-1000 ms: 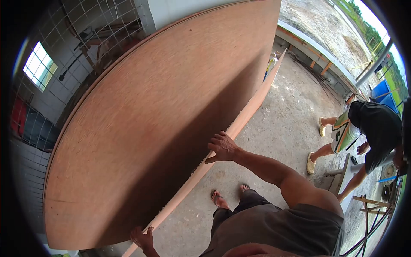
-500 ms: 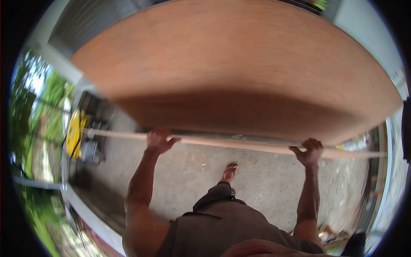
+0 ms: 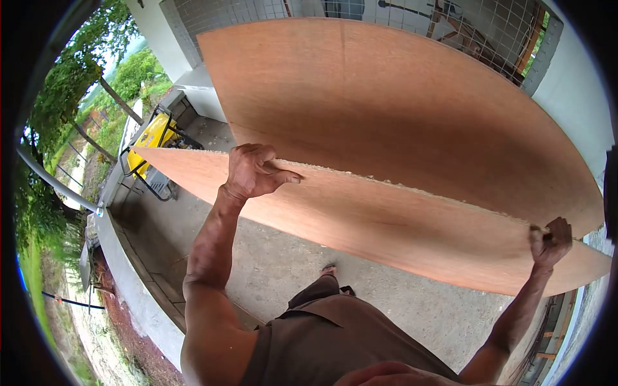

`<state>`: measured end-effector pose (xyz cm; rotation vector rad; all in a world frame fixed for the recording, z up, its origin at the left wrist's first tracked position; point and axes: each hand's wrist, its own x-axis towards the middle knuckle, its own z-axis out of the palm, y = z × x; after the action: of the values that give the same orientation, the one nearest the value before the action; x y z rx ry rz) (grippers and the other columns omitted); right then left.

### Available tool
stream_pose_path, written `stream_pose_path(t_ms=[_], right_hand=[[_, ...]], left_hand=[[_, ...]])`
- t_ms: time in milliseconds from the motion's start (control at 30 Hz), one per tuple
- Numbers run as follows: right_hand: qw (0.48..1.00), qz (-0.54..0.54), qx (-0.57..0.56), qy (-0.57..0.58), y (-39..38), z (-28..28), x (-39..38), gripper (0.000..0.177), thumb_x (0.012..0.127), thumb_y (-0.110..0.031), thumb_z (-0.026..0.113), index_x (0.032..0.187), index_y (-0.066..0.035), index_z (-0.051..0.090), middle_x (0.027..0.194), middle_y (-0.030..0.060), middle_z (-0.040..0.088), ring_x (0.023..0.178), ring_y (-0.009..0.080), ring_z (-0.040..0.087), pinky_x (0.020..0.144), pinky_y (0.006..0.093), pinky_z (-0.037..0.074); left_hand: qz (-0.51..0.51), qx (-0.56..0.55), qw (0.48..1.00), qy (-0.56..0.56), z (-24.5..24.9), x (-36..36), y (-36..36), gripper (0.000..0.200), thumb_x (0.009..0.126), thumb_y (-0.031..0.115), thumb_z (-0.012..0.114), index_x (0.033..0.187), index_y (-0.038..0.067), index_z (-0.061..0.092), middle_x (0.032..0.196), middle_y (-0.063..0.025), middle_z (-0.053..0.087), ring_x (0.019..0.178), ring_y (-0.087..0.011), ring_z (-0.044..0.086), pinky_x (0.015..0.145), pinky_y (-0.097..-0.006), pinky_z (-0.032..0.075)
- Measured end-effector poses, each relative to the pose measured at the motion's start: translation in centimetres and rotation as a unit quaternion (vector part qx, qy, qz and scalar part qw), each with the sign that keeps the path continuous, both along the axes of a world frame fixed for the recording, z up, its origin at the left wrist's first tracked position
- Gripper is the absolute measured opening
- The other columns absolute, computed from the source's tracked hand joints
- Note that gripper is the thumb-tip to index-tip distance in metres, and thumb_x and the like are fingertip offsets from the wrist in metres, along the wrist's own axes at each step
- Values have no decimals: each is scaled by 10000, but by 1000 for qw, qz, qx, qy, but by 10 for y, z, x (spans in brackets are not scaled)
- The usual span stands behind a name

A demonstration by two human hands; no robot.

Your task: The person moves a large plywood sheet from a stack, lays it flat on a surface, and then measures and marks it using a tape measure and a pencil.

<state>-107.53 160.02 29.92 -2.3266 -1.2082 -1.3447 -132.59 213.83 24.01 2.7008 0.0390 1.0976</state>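
Note:
A long plywood sheet (image 3: 360,212) with a rough, splintered top edge stands tilted across in front of me. My left hand (image 3: 254,170) is closed over its top edge left of the middle, thumb on the near face and the other fingers hidden behind. Farther right, my right hand (image 3: 552,241) grips the same edge with curled fingers. Behind it, a larger plywood panel (image 3: 347,83) leans upright against a wire-mesh opening. The lower edge of the held sheet is near the floor; whether it touches cannot be made out.
A yellow machine in a black frame (image 3: 154,138), apparently a generator, stands at the left beyond the sheet's end. A low concrete wall (image 3: 138,283) borders the floor on the left. Wire mesh (image 3: 489,38) lies behind the panel. My foot (image 3: 329,270) is on the concrete floor (image 3: 270,257).
The held sheet has risen and turned, so its broad near face now shows. Both hands went up with it, the right one also farther right. My view has shifted.

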Motion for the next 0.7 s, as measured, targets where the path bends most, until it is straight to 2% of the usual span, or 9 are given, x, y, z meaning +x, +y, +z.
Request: stream_pose_path(t_ms=[167, 267, 367, 433, 467, 533, 567, 633, 700], right_hand=[[999, 14, 18, -44, 4, 61, -10, 614, 809, -591, 561, 590, -48, 375, 586, 88, 361, 522, 235, 373, 512, 346, 265], [999, 29, 30, -19, 9, 87, -14, 601, 838, -562, 539, 602, -36, 371, 593, 72, 356, 534, 196, 375, 514, 336, 258], [999, -38, -10, 26, -36, 103, 19, 529, 888, -473, 473, 941, 38, 598, 871, 149, 615, 830, 258, 589, 708, 322, 438], [998, -14, 54, 19, -35, 113, 17, 564, 900, -462, 448, 1131, 33, 588, 1073, 191, 625, 1013, 287, 596, 831, 324, 455], [996, 2, 72, 45, -31, 121, 12, 579, 905, -456, 437, 1199, 26, 561, 1156, 202, 603, 1083, 295, 578, 876, 328, 449], [993, 15, 114, -6, 18, 138, -26, 499, 916, -459, 442, 980, 24, 548, 913, 196, 556, 841, 257, 518, 706, 361, 416], [990, 20, 136, -32, 46, 147, -50, 495, 921, -460, 444, 871, 23, 542, 792, 192, 532, 721, 238, 488, 621, 377, 399], [982, 29, 172, -79, 98, 163, -93, 564, 932, -462, 449, 652, 21, 529, 549, 186, 485, 480, 201, 429, 452, 409, 366], [970, 27, 228, -85, 140, 176, -118, 604, 943, -454, 416, 523, -19, 404, 468, 118, 394, 424, 197, 339, 410, 398, 290]], left_hand=[[31, -51, 997, -56, 42, -35, 6, 626, 358, 529, 864, 493, 97, 431, 460, -55, 493, 429, -218, 529, 444, -313, 434], [70, 71, 988, -114, 70, -65, 26, 642, 338, 552, 864, 490, 101, 432, 440, -38, 474, 417, -186, 523, 436, -303, 434], [99, 143, 967, -188, 100, -88, 42, 673, 329, 620, 837, 482, 106, 430, 424, -20, 448, 406, -206, 513, 410, -310, 414], [96, 182, 958, -199, 124, -109, 59, 678, 367, 665, 804, 461, 103, 437, 420, -21, 448, 391, -213, 503, 398, -311, 401], [99, 185, 952, -222, 136, -115, 67, 701, 305, 650, 820, 461, 96, 419, 411, -11, 405, 375, -191, 443, 401, -299, 375], [100, 162, 956, -221, 162, -134, 90, 705, 326, 639, 831, 458, 86, 414, 413, -25, 416, 371, -191, 433, 399, -295, 381], [136, 167, 956, -197, 178, -146, 100, 699, 346, 742, 744, 484, 84, 553, 389, -22, 455, 362, -184, 492, 385, -300, 410], [166, 229, 948, -148, 218, -174, 120, 600, 519, 673, 738, 541, 87, 612, 469, -31, 541, 450, -198, 572, 458, -319, 465], [195, 237, 938, -162, 253, -183, 170, 417, 663, 455, 707, 563, 61, 612, 537, -107, 586, 494, -233, 579, 509, -377, 455]])
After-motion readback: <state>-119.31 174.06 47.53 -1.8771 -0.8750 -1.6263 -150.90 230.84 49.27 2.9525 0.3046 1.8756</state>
